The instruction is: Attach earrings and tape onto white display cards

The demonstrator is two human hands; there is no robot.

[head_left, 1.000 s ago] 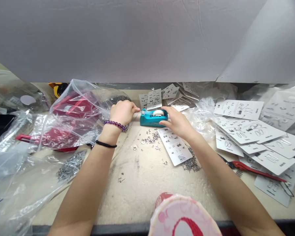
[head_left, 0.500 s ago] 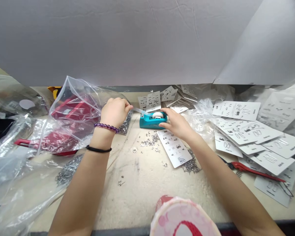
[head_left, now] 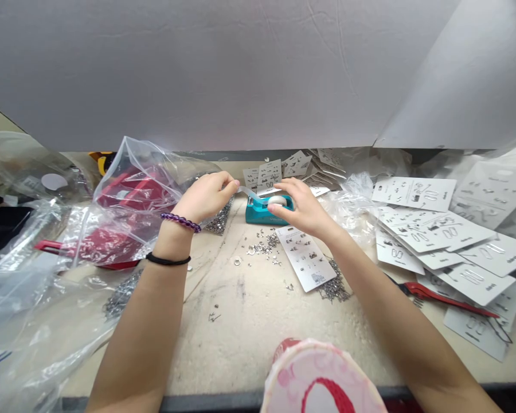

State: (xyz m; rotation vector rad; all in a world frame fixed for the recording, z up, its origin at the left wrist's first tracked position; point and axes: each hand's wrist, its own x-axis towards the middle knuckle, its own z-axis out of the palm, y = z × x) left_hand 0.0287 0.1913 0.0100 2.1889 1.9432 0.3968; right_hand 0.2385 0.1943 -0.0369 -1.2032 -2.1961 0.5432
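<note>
A strip of clear tape (head_left: 247, 191) runs from a teal tape dispenser (head_left: 260, 217) up to my left hand (head_left: 208, 195), whose thumb and forefinger pinch its end. My right hand (head_left: 303, 209) reaches around the dispenser from the right, fingers behind and thumb in front of the white tape roll (head_left: 277, 201). In front of the dispenser lies a white printed card (head_left: 306, 258), with small metal parts (head_left: 264, 244) scattered to its left and a heap of metal pieces (head_left: 336, 285) partly under its right side. A bag of metal bits (head_left: 219, 221) sits beside my left hand.
Clear plastic bags (head_left: 47, 327) with red items (head_left: 116, 244) cover the left side. At the right are stacked printed cards (head_left: 430, 229), crumpled plastic (head_left: 352, 206) and red-handled pliers (head_left: 447, 298). A pink-patterned round lid (head_left: 318, 378) rises at the front edge. A grey panel (head_left: 241, 74) hangs behind.
My left hand has shifted slightly right towards the dispenser with the tape end, and the strip now curves. My right hand has slid left over the dispenser, with its thumb now at the roll.
</note>
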